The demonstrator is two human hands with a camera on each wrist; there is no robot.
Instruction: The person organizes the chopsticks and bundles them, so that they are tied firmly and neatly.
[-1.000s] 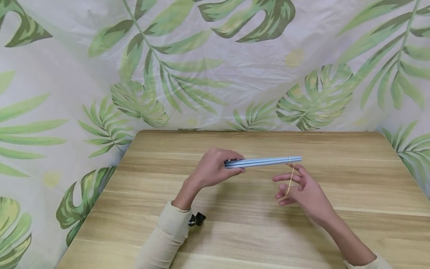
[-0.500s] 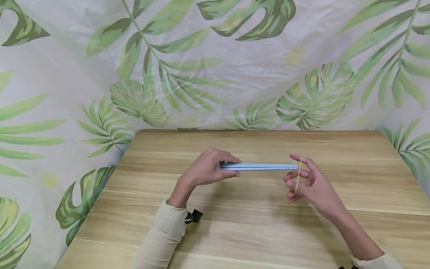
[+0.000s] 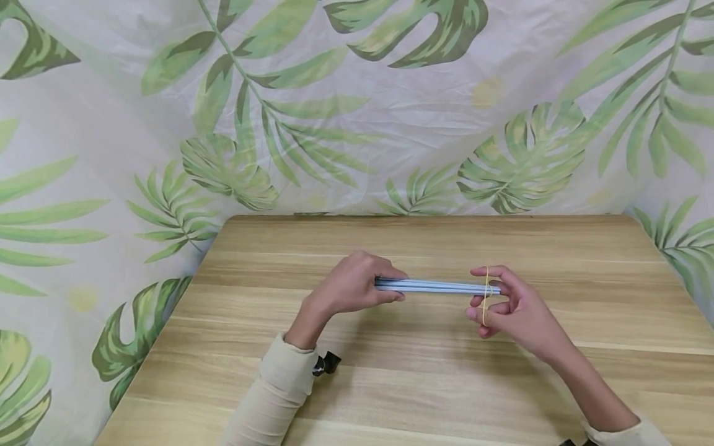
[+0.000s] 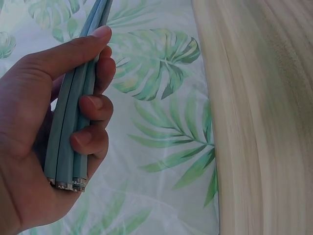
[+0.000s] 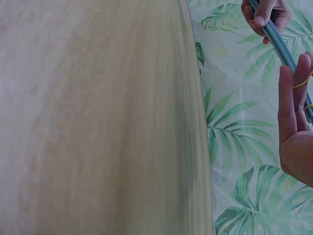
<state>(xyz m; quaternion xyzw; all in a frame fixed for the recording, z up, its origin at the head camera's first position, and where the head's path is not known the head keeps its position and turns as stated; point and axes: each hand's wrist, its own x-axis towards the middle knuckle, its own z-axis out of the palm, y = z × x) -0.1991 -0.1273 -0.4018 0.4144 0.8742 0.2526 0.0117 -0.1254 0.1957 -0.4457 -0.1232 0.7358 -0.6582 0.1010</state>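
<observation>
We can read no text, label, brand, number or sign on the blue sticks at four o'clock in the head view, nor on the leaf-printed cloth at twelve. At eight o'clock in the left wrist view, the silvery ends are perhaps too small to tell.

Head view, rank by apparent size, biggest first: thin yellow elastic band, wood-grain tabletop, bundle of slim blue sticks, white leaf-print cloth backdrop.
1. white leaf-print cloth backdrop
2. wood-grain tabletop
3. bundle of slim blue sticks, partly covered
4. thin yellow elastic band
</observation>
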